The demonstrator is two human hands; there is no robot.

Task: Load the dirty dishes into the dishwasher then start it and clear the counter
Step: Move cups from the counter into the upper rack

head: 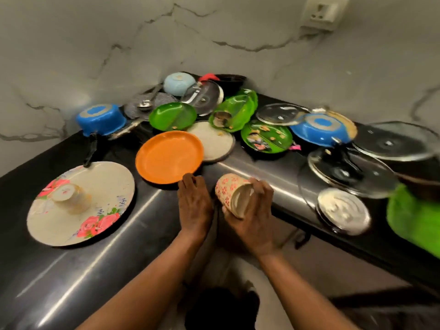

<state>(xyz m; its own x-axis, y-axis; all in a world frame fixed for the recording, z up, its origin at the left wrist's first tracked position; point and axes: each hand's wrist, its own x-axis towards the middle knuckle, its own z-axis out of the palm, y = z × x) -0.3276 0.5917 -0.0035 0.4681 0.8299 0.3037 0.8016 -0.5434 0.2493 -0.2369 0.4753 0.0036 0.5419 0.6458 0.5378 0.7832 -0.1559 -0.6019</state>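
Note:
My right hand grips a cream cup with orange flowers, tilted on its side just above the counter's front edge. My left hand reaches forward, its fingertips touching the near rim of an orange plate on the black counter. A large flowered plate lies at the left with an upturned cup on it. Several green plates with food scraps sit behind the orange plate.
Two upturned blue pans, several glass lids, a steel lid, a pale blue bowl and a ladle crowd the corner. A green cloth lies at the right edge. Marble walls enclose the counter.

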